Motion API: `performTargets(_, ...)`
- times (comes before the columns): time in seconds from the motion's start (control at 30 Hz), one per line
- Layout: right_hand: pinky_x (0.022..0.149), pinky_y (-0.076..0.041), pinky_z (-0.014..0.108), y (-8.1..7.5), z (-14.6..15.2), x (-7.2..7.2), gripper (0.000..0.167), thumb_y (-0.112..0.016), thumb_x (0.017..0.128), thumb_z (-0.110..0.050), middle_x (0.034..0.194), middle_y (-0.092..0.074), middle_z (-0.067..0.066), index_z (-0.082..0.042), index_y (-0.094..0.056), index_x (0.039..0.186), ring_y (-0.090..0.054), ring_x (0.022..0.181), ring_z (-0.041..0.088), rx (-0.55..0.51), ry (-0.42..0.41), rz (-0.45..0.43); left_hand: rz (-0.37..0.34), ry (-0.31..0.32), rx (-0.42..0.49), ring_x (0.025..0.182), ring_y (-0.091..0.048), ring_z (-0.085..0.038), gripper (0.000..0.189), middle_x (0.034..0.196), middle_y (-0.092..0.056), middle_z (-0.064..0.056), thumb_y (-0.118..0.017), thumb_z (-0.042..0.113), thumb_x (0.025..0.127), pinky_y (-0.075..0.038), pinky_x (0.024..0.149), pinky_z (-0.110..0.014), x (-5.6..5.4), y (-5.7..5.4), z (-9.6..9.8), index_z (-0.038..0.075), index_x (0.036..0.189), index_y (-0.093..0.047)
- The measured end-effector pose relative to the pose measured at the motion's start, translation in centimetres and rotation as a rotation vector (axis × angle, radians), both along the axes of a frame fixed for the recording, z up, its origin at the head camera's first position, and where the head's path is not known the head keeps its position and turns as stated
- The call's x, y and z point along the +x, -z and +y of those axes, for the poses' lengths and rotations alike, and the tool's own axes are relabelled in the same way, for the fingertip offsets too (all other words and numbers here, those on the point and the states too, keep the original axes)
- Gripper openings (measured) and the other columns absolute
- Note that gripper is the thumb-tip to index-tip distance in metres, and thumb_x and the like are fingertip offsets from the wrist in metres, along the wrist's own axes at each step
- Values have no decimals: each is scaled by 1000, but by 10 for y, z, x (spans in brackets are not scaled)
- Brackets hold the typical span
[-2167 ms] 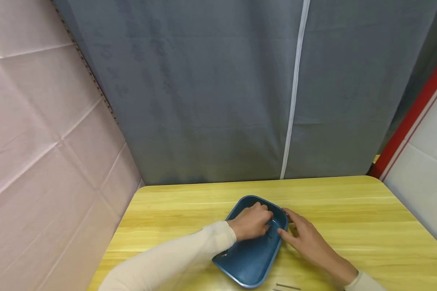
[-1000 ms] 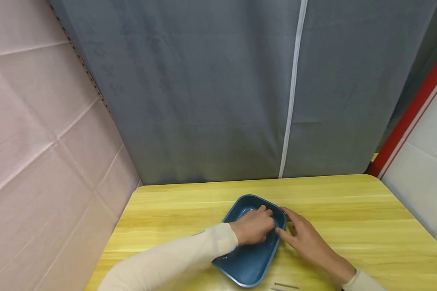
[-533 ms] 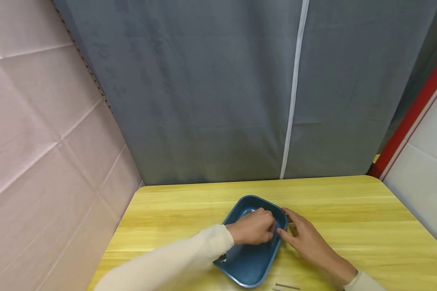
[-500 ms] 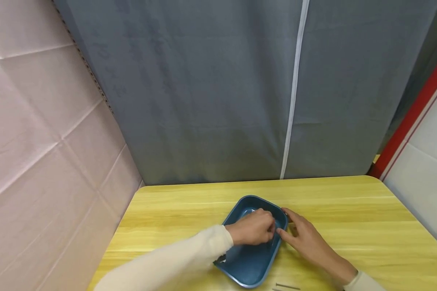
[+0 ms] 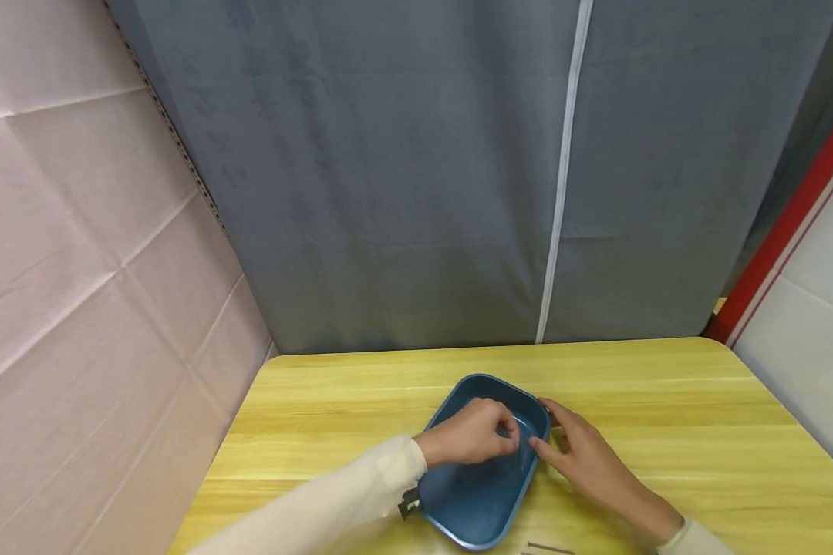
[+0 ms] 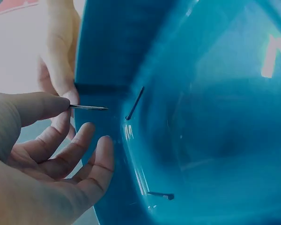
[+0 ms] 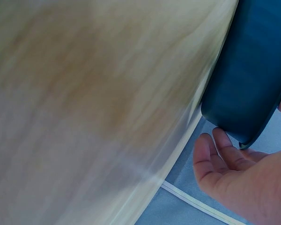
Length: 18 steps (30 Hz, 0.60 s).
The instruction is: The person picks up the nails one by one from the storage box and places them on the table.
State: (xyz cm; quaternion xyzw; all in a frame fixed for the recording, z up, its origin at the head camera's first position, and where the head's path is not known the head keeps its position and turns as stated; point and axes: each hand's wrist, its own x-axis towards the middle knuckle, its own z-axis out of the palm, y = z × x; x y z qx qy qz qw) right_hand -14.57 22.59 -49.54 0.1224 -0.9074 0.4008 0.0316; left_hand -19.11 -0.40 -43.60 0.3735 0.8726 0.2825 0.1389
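Observation:
My left hand (image 5: 468, 433) is over the blue tray (image 5: 475, 530), wrist bent. In the left wrist view, its thumb and index finger pinch a nail (image 6: 90, 108) by one end, the pointed end sticking out over the tray; the other fingers are spread and loosely bent. Two more nails lie inside the tray by the wall: an upper nail (image 6: 135, 103) and a lower nail (image 6: 161, 195). My right hand (image 5: 590, 461) holds the tray's right corner, thumb at the rim and fingers bent against the outer wall, as the right wrist view shows.
Near the table's front edge lies a nail (image 5: 550, 548), with part of another beside it cut off by the frame. The tray stands on a wooden table (image 5: 347, 401). Behind rises a grey curtain (image 5: 403, 193); a pink-white cloth (image 5: 76, 308) hangs at the left.
My left hand, earlier reaching down inside the tray with fingers bunched, has lifted and drawn back to the left, a nail now between its fingertips. My right hand stays at the corner.

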Motion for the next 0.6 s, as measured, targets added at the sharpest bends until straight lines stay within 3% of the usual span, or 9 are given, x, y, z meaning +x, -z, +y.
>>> performTargets(0.1, 98, -61, 52, 0, -1, 0, 69, -78, 105, -29, 135, -71, 13, 3, -50, 159, -70, 120, 29, -8, 5, 8, -81, -27, 72, 76, -57, 6, 12, 83, -69, 18, -78, 9, 100, -49, 73, -13, 2, -1, -5, 14, 90, -82)
performTargets(0.23, 99, -61, 52, 0, -1, 1, 69, -79, 105, -30, 134, -72, 12, 2, -51, 159, -70, 119, 28, -10, 7, 9, -286, -76, 224, 86, -63, 5, 7, 87, -75, 15, -79, 6, 98, -53, 79, -15, 7, -2, -13, 4, 93, -84)
performTargets(0.37, 100, -61, 54, 0, -1, 0, 69, -78, 105, -30, 135, -72, 13, 2, -50, 159, -70, 120, 29, -13, 0, 1, -469, -102, 344, 86, -67, -1, 13, 100, -81, 0, -77, 7, 100, -58, 76, -20, 13, -3, -21, -4, 101, -82)
performTargets(0.43, 100, -61, 54, -1, -1, 0, 69, -78, 105, -30, 135, -72, 13, 2, -50, 159, -70, 121, 29, -15, -4, -1, -527, -105, 372, 85, -68, -3, 16, 108, -82, -8, -76, 8, 101, -61, 76, -24, 15, -4, -24, -6, 103, -81)
performTargets(0.6, 100, -61, 54, -1, -1, 1, 69, -78, 105, -30, 135, -72, 13, 2, -50, 159, -70, 120, 30, -12, -5, -2, -591, -107, 395, 90, -71, -5, 19, 117, -80, -18, -75, 9, 102, -64, 81, -30, 20, -4, -32, -7, 109, -81)
